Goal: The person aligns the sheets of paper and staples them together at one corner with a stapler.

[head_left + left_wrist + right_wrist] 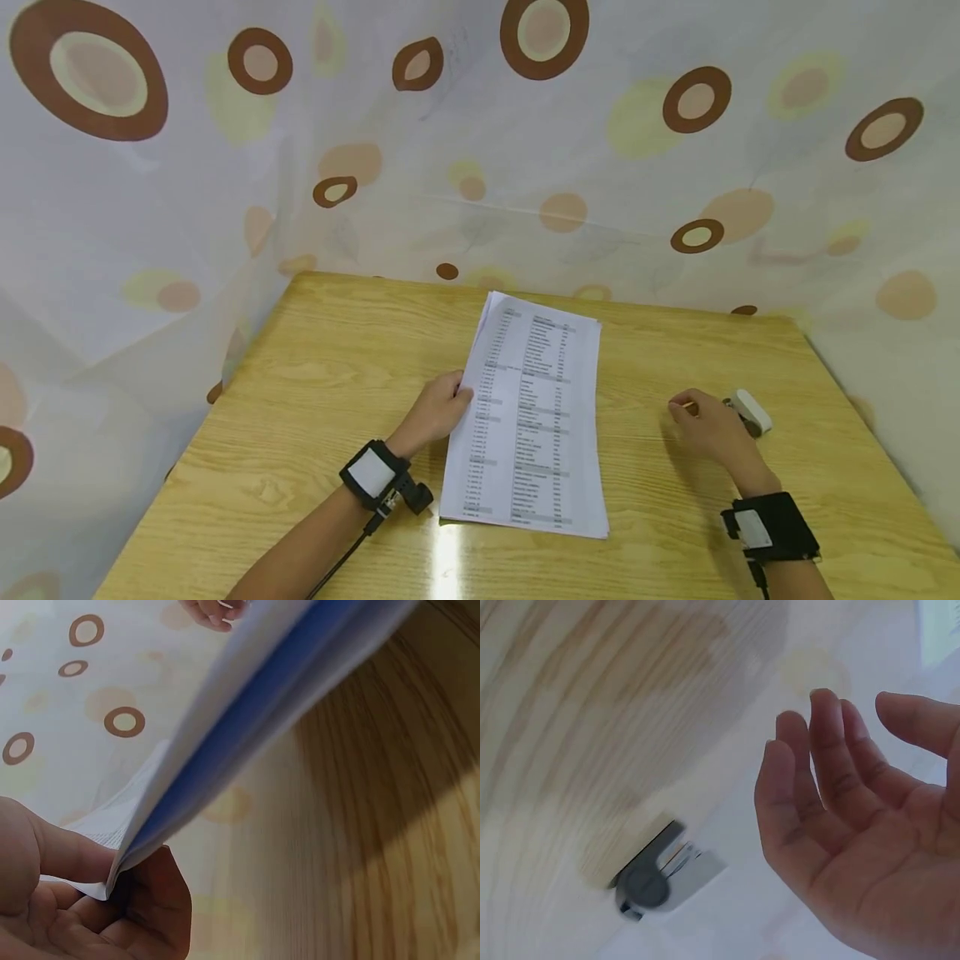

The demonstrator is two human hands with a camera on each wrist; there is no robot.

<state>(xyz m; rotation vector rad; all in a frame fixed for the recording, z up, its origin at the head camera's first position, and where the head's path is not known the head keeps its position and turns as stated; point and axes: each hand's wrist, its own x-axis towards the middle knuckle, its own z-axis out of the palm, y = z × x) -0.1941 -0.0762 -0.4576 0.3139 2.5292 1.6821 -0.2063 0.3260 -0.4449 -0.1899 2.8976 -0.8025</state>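
My left hand (435, 408) pinches a stack of printed papers (525, 417) at its left edge, thumb on top and fingers curled beneath. Rows of text and grey bands cover the top sheet. From the left wrist, the papers (217, 727) appear edge-on and a blue layer shows along their side. To the right, my right hand (708, 425) hovers over the table with nothing in it. Its fingers (829, 750) are loosely bent and apart from the thumb. Close beside that hand lies a small white and grey stapler (752, 410), seen from its side in the right wrist view.
The wood-grain table (337, 333) spreads under both hands. A pale sheet with brown and yellow circles (480, 150) rises behind the table's back edge and along its sides. Black straps with small cameras (375, 473) sit on both wrists, with cables running back.
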